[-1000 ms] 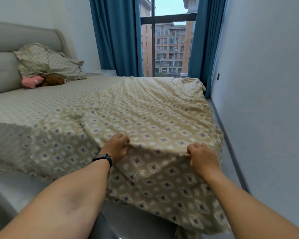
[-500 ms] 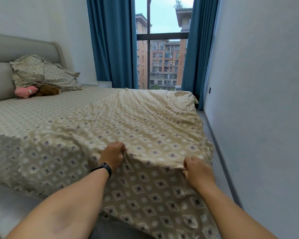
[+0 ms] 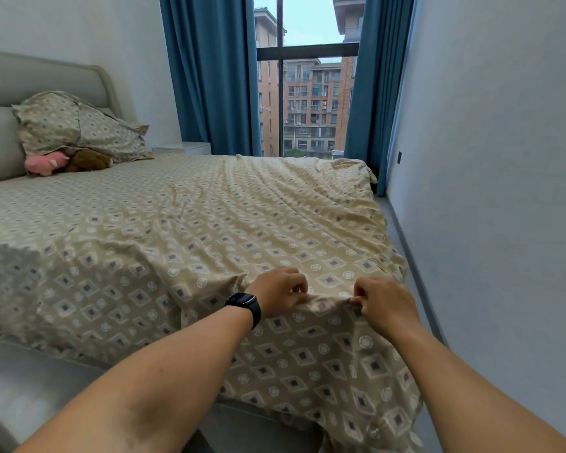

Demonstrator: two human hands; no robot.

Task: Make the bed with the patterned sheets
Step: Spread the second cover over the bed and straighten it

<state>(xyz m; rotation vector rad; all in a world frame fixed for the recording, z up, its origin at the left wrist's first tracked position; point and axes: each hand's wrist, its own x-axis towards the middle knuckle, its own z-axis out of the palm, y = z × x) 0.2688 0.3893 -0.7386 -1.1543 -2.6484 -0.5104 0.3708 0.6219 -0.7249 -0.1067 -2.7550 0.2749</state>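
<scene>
From the head view, the two hands have come closer together than they were a moment ago, and now they bunch up a small fold of the sheet (image 3: 229, 223) between them. The left hand (image 3: 280, 294) has its fingers (image 3: 296, 282) curled and clamped on the cloth, and the right hand (image 3: 384, 305) pinches the same fold just beside it. The sheet lies spread over the bed (image 3: 20, 380), with its near end hanging off the foot by the wall. It looks like the person is gathering the edge to pull it straight, so the bed is partly made but wrinkles are left. There are two hands, one watch (image 3: 244, 305) on the left wrist, one pillow (image 3: 79, 125), two soft toys (image 3: 67, 161) under it, one pink and one brown, and two blue curtains (image 3: 209, 73).
</scene>
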